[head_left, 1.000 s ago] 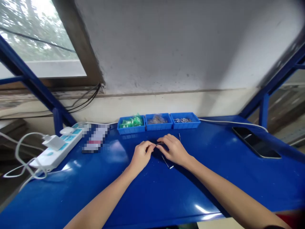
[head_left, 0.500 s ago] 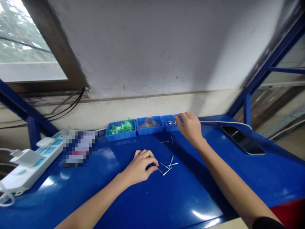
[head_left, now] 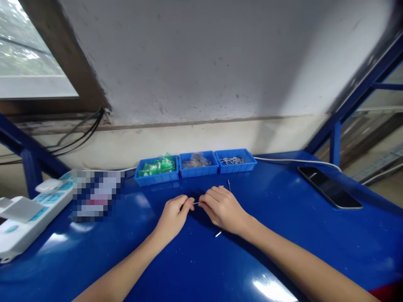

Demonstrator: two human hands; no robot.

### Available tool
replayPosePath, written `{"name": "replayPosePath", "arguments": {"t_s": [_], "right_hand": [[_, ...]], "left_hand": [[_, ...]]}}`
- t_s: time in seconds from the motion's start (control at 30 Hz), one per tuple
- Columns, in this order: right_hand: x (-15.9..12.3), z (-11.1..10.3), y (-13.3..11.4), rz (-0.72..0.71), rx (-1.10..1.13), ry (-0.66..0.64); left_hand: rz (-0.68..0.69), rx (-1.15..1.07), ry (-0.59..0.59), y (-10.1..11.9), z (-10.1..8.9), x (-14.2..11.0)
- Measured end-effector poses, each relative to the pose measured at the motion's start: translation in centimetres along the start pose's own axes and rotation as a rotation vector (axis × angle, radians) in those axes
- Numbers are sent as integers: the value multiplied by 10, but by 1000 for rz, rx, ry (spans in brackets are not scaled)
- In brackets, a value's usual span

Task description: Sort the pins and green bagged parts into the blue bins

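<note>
Over the middle of the blue table, my left hand (head_left: 174, 212) and my right hand (head_left: 222, 206) face each other with fingers pinched. Between their fingertips stretches a thin silver blind rivet (head_left: 196, 203), its two ends hidden in the fingers. Just below my right hand a loose rivet (head_left: 218, 233) pokes out on the table. Beyond the knuckles lies another rivet (head_left: 228, 184). My right hand covers the spot where several more lay.
Three blue bins line the wall: one with green plastic packets (head_left: 159, 167), one with clear bags (head_left: 197, 160), one with silver rivets (head_left: 233, 160). A white power strip (head_left: 47, 212) and a blurred item (head_left: 97, 197) stand left; a phone (head_left: 329, 187) lies right.
My right hand has come back from the rivet bin to the middle and met my left hand. My left hand has moved slightly up and left, now pinching a rivet with the right.
</note>
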State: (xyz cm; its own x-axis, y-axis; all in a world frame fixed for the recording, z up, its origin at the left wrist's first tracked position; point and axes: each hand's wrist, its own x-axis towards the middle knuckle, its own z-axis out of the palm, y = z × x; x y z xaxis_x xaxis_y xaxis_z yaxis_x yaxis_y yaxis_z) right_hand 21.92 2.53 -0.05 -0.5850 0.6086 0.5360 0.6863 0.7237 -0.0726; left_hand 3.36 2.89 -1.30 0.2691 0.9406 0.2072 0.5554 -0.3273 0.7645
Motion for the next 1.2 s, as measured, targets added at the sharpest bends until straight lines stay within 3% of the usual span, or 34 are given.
{"name": "replayPosePath", "arguments": {"t_s": [0.27,0.53,0.6,0.7,0.77,0.8,0.87,0.93,1.0,1.1,1.2], "right_hand": [[0,1,4,68,37,34],[1,-4,0,-62,-25,39],[2,-13,6,-94,-40,94],[2,-33,29,-70,-46,295],[1,-43,53,78,-130,481],[0,-46,65,220,-209,506],[-4,-46,83,457,-346,442],[-8,-39,88,562,-367,303],[-10,-29,78,527,-244,151],[-8,-17,49,356,1,-50],[-5,-11,27,286,107,-140]], "left_hand": [[71,-43,57,0,-2,-3],[-10,-77,13,-2,-2,-4],[29,-71,-17,1,-2,-5],[148,73,-71,13,4,-7],[247,205,-157,22,11,-10],[289,254,-204,26,15,-12],[338,314,-265,30,21,-15],[332,347,-258,31,23,-16],[282,373,-228,29,23,-16],[201,380,-180,28,21,-15],[255,351,-185,30,19,-17]]}}
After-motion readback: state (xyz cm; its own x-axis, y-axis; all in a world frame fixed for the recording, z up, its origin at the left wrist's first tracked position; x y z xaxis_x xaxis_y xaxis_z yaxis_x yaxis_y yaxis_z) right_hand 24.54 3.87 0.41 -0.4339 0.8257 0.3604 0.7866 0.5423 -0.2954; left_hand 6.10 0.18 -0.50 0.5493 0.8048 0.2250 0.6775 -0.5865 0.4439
